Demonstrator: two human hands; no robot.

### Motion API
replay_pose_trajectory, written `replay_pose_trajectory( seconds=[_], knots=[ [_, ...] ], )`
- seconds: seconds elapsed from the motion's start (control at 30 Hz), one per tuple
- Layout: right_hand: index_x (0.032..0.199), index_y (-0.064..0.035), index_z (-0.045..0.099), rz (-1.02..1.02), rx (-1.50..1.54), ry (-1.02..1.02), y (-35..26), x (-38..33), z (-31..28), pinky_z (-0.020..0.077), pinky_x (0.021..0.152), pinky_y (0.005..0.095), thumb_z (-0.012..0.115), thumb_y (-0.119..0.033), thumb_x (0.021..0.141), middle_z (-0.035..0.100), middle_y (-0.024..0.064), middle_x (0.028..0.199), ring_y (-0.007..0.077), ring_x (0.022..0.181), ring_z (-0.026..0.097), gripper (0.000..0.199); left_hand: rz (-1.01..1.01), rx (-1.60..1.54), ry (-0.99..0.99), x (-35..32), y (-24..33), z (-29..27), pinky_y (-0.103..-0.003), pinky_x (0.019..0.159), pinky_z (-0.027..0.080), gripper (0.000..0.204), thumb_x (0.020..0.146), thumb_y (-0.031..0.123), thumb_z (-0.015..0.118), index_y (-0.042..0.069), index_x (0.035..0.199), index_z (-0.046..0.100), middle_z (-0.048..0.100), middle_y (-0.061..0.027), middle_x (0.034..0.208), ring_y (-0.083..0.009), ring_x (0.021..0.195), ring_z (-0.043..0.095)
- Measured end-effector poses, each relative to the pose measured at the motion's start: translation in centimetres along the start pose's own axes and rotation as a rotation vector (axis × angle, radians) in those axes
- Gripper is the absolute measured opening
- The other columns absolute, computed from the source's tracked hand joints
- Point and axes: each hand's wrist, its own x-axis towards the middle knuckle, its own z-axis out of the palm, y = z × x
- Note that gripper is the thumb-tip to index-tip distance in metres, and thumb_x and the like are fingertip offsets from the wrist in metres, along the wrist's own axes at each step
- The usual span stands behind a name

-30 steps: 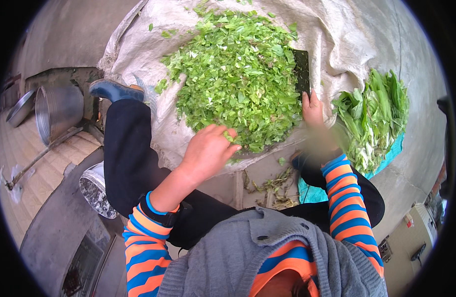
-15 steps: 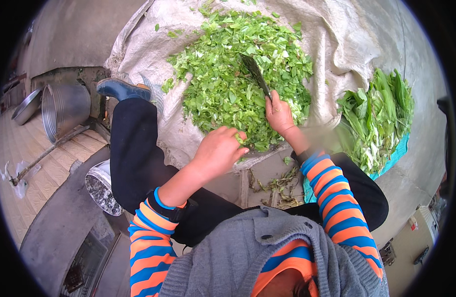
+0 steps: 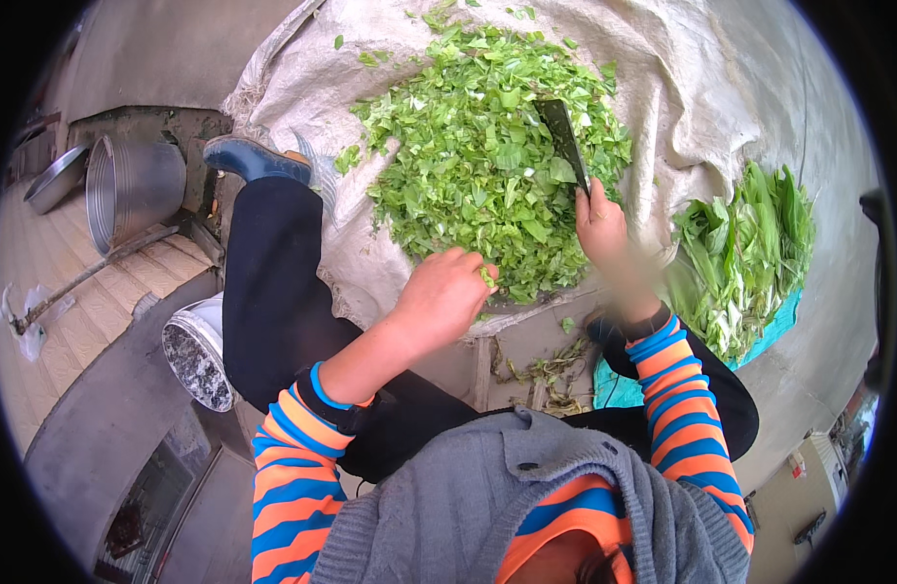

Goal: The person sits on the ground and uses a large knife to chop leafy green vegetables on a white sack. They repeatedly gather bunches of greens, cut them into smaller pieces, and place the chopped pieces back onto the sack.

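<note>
A wide heap of chopped green leaves lies on a pale woven cloth in front of me. My right hand is closed round the handle of a dark-bladed knife. The blade, flecked with green bits, is over the right side of the heap and points away from me. My left hand is at the heap's near edge, its fingers curled and pinched together on a small piece of green leaf. The knife and the left hand are well apart.
At the right, a pile of whole leafy greens lies on a turquoise sheet. Wilted stems are scattered between my legs. To the left are a white bucket, a metal pot on its side and a stick.
My right hand and the knife have moved to the right and slightly nearer, away from the heap's middle. My left hand stays pinched near the front edge.
</note>
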Motion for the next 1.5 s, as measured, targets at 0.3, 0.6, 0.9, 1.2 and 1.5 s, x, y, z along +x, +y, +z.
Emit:
replay_pose_trajectory(
  seconds=[0.3, 0.6, 0.9, 1.2, 1.5],
  knots=[
    [0.098, -0.0067, 0.047, -0.004, -0.096, -0.255, -4.3, 0.2, 0.6, 0.0452, 0.064, 0.0548, 0.048, -0.024, 0.090, 0.060, 0.0245, 0.068, 0.0459, 0.067, 0.058, 0.019, 0.071, 0.106, -0.020, 0.1, -0.4, -0.5, -0.039, 0.074, 0.045, 0.023, 0.072, 0.003, 0.055, 0.004, 0.093, 0.064, 0.057, -0.0105, 0.083, -0.0285, 0.083, 0.054],
    [0.092, -0.0050, 0.043, -0.276, -0.078, -0.165, -4.7, 0.9, 2.4, 0.0433, 0.052, 0.0517, 0.050, -0.018, 0.090, 0.057, 0.0215, 0.060, 0.0444, 0.056, 0.054, 0.015, 0.053, 0.123, -0.114, -0.9, -0.2, -0.1, -0.039, 0.076, 0.044, 0.025, 0.072, 0.005, 0.059, 0.006, 0.096, 0.063, 0.057, -0.0097, 0.084, -0.0284, 0.085, 0.054],
    [0.090, -0.0052, 0.045, -0.347, 0.224, 0.168, -3.6, 4.7, -1.9, 0.0385, 0.043, 0.0467, 0.055, -0.012, 0.089, 0.054, 0.0198, 0.057, 0.0402, 0.051, 0.054, 0.012, 0.014, 0.111, -0.080, -1.4, -0.4, -0.4, -0.039, 0.078, 0.043, 0.021, 0.077, 0.018, 0.065, 0.006, 0.093, 0.059, 0.055, -0.0076, 0.085, -0.0269, 0.087, 0.053],
    [0.098, -0.0047, 0.046, -0.200, -0.101, 0.025, -1.8, 7.6, 0.5, 0.0434, 0.061, 0.0551, 0.046, -0.027, 0.092, 0.059, 0.0261, 0.067, 0.0478, 0.065, 0.056, 0.023, -0.021, 0.103, -0.074, -1.4, -0.6, -0.9, -0.038, 0.078, 0.043, 0.023, 0.076, 0.019, 0.065, 0.007, 0.095, 0.059, 0.055, -0.0074, 0.085, -0.0262, 0.088, 0.053],
    [0.099, -0.0015, 0.047, 0.036, -0.208, -0.210, -3.7, 7.6, 0.1, 0.0442, 0.071, 0.0544, 0.044, -0.028, 0.092, 0.060, 0.0285, 0.080, 0.0465, 0.077, 0.058, 0.027, 0.013, 0.071, -0.044, -1.3, -0.7, -1.0, -0.038, 0.078, 0.043, 0.025, 0.076, 0.019, 0.066, 0.007, 0.097, 0.060, 0.055, -0.0079, 0.085, -0.0266, 0.087, 0.053]
  ],
)
